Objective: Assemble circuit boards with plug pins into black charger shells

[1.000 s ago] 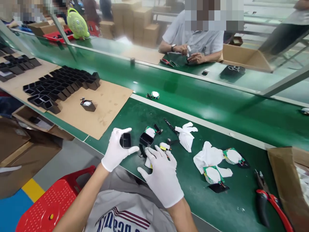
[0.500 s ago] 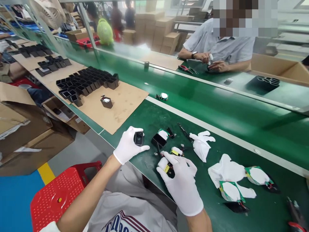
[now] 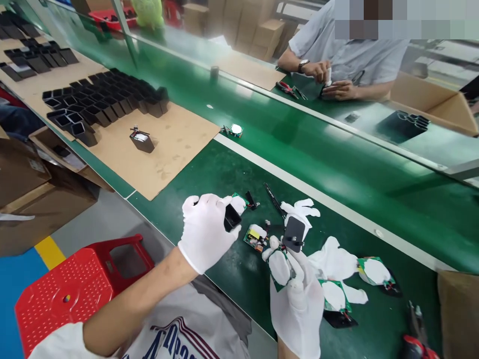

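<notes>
My white-gloved left hand [image 3: 209, 232] is closed around a black rectangular plastic case [image 3: 232, 218], its open end facing right. My right hand [image 3: 297, 294], gloved too, grips a green circuit board with a white pad [image 3: 279, 268] between thumb and fingers. A flat black end cap [image 3: 294, 232] stands up at its fingertips. Between the hands lies another circuit board with a yellow-wrapped part [image 3: 256, 236]. Just behind the left hand is a board with a white pad [image 3: 238, 203], a small black piece on wires beside it.
A loose white glove [image 3: 301, 208] lies beside a black pen-like tool [image 3: 274, 198]. More boards [image 3: 333, 295] rest on another glove [image 3: 335, 259], near red-handled pliers [image 3: 417, 329]. Many black cases [image 3: 108, 97] stand on cardboard [image 3: 179, 139]. A co-worker [image 3: 348, 60] sits opposite.
My right hand has lifted a circuit board and turned palm up, with the black cap raised. My left hand has moved right onto the case. The view has tilted down and turned slightly right.
</notes>
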### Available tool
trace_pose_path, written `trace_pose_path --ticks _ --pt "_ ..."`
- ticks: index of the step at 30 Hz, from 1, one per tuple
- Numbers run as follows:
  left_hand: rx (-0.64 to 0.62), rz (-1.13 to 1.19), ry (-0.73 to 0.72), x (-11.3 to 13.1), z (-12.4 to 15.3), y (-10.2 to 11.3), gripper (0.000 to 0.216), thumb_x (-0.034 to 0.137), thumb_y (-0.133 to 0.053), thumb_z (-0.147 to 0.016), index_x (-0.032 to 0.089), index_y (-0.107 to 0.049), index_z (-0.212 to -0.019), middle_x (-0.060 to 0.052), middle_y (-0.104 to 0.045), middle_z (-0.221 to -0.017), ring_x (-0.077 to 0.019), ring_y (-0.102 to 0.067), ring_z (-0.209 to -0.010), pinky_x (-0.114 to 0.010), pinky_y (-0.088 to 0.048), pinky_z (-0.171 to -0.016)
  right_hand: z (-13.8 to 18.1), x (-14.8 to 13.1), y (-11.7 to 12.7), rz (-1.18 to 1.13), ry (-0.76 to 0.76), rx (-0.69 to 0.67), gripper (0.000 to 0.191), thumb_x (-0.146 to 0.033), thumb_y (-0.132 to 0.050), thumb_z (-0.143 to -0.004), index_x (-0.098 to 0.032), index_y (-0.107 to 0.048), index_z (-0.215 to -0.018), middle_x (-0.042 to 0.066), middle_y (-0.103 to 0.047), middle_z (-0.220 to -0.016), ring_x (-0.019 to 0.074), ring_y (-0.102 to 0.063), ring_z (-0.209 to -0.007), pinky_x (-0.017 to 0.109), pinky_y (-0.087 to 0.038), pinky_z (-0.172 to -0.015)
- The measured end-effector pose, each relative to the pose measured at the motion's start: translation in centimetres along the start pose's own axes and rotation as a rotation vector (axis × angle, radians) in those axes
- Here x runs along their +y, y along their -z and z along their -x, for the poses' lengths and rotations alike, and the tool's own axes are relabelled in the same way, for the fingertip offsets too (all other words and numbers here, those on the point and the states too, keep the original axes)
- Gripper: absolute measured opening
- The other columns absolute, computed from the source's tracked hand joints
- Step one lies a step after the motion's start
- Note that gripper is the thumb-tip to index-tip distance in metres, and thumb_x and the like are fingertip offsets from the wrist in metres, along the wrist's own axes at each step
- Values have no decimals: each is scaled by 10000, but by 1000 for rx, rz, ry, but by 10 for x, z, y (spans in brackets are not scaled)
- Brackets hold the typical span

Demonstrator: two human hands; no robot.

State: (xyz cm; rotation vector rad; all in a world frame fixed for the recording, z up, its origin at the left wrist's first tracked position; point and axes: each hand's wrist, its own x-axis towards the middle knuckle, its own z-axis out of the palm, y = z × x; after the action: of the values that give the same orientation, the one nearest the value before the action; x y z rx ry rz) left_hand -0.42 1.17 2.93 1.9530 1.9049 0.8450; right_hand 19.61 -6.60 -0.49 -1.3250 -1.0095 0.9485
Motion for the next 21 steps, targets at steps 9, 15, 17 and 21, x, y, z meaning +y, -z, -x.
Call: trace_pose_path --ticks 9,15,17,21 --pt "-161 743 -466 -9 14 38 734 39 -769 -726 268 -610 -1406 -94 -732 -1285 -285 -727 -1191 -451 -657 -970 7 -27 -4 -384 1 -49 601 -581 -925 -797 -354 -752 -1326 84 -754 -1260 334 -759 -1118 530 -636 -1037" --pt "-211 804 -489 -7 12 44 632 61 -796 -748 228 -672 -1346 -97 -758 -1173 -256 -741 -1069 -422 -680 -900 4 -23 -10 -360 154 -163 642 -761 -897 -747 -352 -727 -1211 55 -680 -1019 307 -722 -965 523 -625 -1013" --pt "-212 835 -460 -9 16 43 629 84 -837 -734 223 -685 -1329 -109 -784 -1193 -267 -767 -1072 -431 -686 -919 6 -13 -4 -301 188 -154 694 -819 -870 -725 -378 -706 -1235 64 -697 -1019 348 -725 -1029 533 -635 -985" --pt "-258 909 -425 -18 21 42 710 108 -915 -701 251 -684 -1357 -123 -808 -1288 -318 -807 -1142 -464 -702 -957 19 8 14 -110 264 -145 764 -910 -703 -803 -418 -635 -1384 102 -750 -1129 421 -708 -1212 568 -635 -997"
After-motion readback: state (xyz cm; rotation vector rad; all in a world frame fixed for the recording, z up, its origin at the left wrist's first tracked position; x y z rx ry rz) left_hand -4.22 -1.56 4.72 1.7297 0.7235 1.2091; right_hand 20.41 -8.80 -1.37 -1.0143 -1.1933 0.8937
